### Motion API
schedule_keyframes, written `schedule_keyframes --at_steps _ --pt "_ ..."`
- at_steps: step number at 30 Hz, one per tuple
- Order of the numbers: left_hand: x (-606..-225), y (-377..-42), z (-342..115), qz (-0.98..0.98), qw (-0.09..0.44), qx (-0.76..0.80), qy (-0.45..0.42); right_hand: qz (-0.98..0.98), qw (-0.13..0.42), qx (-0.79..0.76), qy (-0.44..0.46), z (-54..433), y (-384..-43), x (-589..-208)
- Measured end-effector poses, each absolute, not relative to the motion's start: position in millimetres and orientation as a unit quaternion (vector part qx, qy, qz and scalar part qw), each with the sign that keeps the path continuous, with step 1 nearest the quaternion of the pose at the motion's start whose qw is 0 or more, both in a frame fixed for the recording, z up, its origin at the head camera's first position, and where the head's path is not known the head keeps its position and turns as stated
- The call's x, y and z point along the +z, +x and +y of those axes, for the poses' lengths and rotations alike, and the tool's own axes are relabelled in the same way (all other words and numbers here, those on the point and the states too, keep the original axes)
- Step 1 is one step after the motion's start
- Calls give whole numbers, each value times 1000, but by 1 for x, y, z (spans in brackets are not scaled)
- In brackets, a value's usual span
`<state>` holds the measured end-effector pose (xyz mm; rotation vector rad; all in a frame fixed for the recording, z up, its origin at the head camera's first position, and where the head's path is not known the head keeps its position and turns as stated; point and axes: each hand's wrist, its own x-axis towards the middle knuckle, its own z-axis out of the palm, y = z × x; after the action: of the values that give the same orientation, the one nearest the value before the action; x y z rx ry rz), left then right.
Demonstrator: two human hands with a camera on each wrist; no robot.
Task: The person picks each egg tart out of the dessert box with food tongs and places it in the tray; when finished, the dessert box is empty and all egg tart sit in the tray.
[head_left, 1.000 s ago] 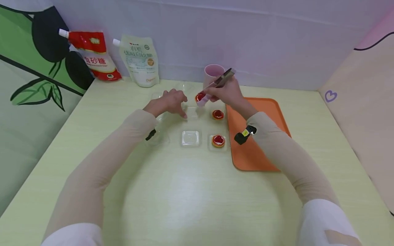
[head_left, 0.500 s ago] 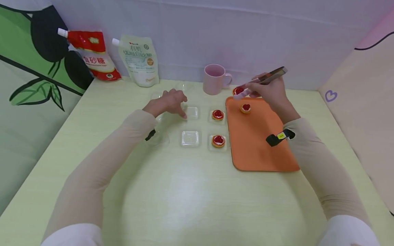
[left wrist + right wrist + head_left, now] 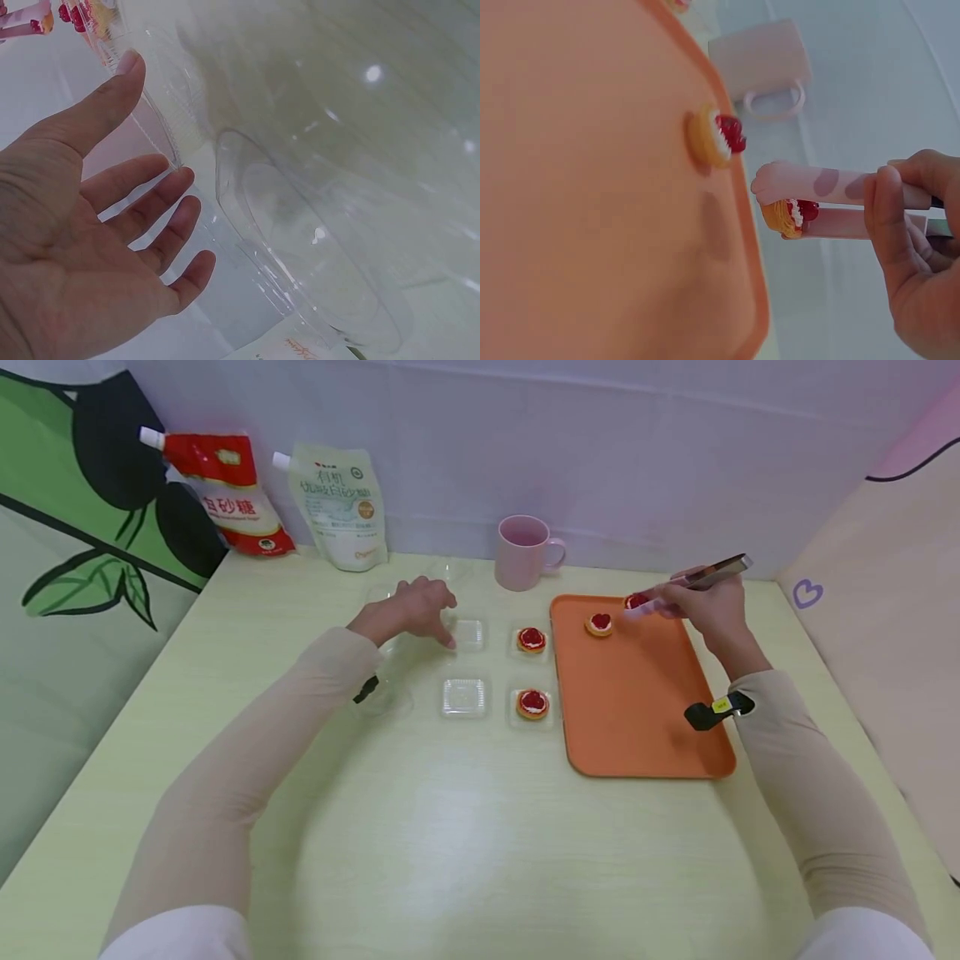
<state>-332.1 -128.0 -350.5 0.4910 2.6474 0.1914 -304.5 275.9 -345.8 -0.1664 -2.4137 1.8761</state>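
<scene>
My right hand (image 3: 712, 607) holds pink-tipped tongs (image 3: 832, 187), which pinch a small fruit tart (image 3: 781, 217) above the far right of the orange tray (image 3: 637, 710). A second tart (image 3: 598, 625) rests on the tray near its far edge. My left hand (image 3: 97, 225) has its fingers spread and slightly bent beside clear plastic boxes (image 3: 300, 240); its fingertips are at a box's rim, and contact is hard to tell. Two more tarts, one nearer (image 3: 532, 703) and one farther (image 3: 531, 640), sit in clear boxes left of the tray.
Clear boxes without tarts (image 3: 463, 697) stand in the middle column; others farther left are partly behind the left hand. A pink mug (image 3: 520, 556) stands behind the tray. Two sugar pouches, one red (image 3: 232, 497) and one pale green (image 3: 341, 510), lean at the back left.
My right hand has moved right with the tongs and the pinched tart, from near the boxes past the mug to over the tray's far right. The left hand has stayed in place.
</scene>
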Motion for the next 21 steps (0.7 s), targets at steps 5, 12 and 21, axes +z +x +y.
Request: schedule_keyframes --at_steps 5,12,21 --pt "-351 -333 -129 957 218 71 180 -793 26 604 -71 287 -306 -357" --pt "-352 -335 -129 956 221 72 178 -806 23 587 -78 289 -308 -366" --pt "-350 -333 -128 956 223 69 176 -820 31 566 -78 287 -313 -369"
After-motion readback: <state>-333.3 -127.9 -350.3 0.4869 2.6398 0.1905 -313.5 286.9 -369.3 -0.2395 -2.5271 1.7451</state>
